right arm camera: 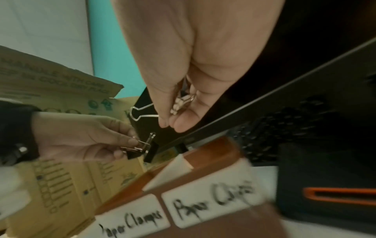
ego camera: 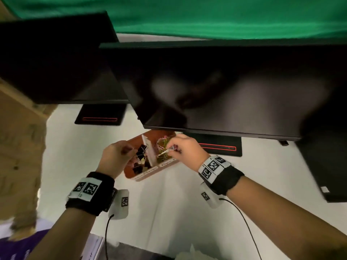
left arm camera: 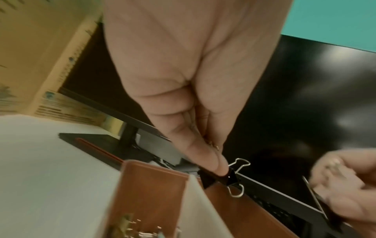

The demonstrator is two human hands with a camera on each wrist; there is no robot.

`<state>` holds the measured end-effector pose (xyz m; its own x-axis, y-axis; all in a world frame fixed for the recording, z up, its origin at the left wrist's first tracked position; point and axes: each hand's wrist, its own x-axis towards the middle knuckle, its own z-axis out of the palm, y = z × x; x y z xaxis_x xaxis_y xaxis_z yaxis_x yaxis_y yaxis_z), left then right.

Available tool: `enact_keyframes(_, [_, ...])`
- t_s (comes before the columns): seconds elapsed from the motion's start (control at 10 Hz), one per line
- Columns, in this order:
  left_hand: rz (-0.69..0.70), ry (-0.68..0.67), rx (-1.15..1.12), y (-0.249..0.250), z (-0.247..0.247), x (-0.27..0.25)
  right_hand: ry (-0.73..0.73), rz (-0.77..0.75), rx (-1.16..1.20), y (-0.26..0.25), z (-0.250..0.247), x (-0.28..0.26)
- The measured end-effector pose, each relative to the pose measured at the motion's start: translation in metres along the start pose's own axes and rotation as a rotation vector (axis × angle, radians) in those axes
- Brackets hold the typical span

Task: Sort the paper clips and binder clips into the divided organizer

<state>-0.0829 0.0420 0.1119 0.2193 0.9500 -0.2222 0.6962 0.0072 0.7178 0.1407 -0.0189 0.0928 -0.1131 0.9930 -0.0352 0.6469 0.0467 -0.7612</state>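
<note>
The brown divided organizer (ego camera: 165, 165) sits on the white desk, split by a white divider (ego camera: 149, 152). Black binder clips (ego camera: 140, 156) lie in its left part and coloured paper clips (ego camera: 163, 144) in its right part. Labels (right arm camera: 211, 204) on its front read "Paper Clamps" and "Paper Clips". My left hand (ego camera: 131, 151) pinches a black binder clip (left arm camera: 227, 176) over the left part. My right hand (ego camera: 171, 149) hovers over the right part and grips a binder clip by its silver wire handle (right arm camera: 142, 112). Small pale clips (right arm camera: 180, 103) rest in its palm.
Two dark monitors (ego camera: 225, 87) hang over the organizer's far side, their black stands (ego camera: 219, 147) just behind it. A cardboard box (ego camera: 18, 137) stands at the left. Cables from the wristbands trail over the bare white desk (ego camera: 169, 212) in front.
</note>
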Motion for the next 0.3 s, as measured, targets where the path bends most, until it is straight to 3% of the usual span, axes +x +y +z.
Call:
enact_keyframes(0.1, [-0.106,-0.016,-0.109,-0.024,-0.02,0.01,-0.039,-0.006,0.032,-0.042,0.032,0.037])
enact_keyframes(0.2, [-0.213,-0.12,-0.289,-0.037,-0.019,0.022,-0.06,0.079,0.087,-0.063,0.065,0.059])
enact_keyframes(0.3, [-0.28,-0.134,-0.38,-0.036,-0.025,0.025,-0.095,0.165,0.074,-0.066,0.088,0.068])
